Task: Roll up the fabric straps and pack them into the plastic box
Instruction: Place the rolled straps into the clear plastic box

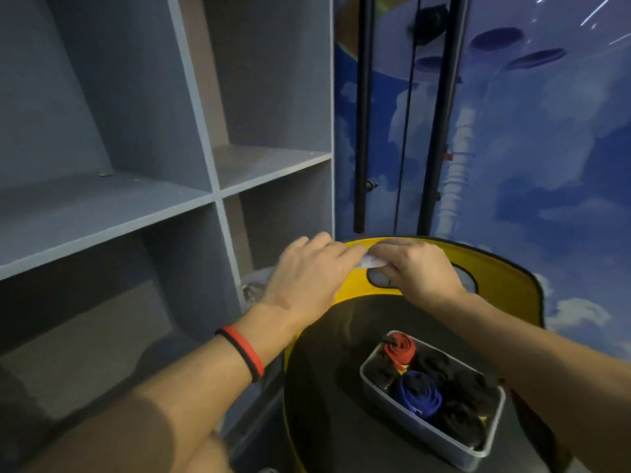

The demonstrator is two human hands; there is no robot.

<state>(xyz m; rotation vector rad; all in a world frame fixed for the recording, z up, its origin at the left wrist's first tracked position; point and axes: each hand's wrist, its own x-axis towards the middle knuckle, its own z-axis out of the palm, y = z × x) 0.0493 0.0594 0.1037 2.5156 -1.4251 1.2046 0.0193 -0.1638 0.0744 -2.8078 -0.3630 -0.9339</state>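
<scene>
1. Left forearm's closest to the lens, with a red-and-black wristband [244,349] on it.
2. Plastic box [426,435] sits on the black chair seat [327,370], holding rolled straps: red strap [399,349], blue strap [418,392], black rolls [467,394].
3. Beyond the box, at the yellow chair back [505,278], the right hand [423,271] has its grip pinching a blurry pale scrap [370,261]. The left hand [307,274] reaches it too, but I can't tell its grip.
4. Left of the box: grey shelf unit [102,199].

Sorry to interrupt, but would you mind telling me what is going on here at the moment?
A person is working over a yellow chair beside grey shelves. Their left hand and right hand hold a small pale item between them, too blurred to identify. On the chair's dark seat, a clear plastic box already holds rolled straps: a red strap, a blue strap and several black straps.
</scene>
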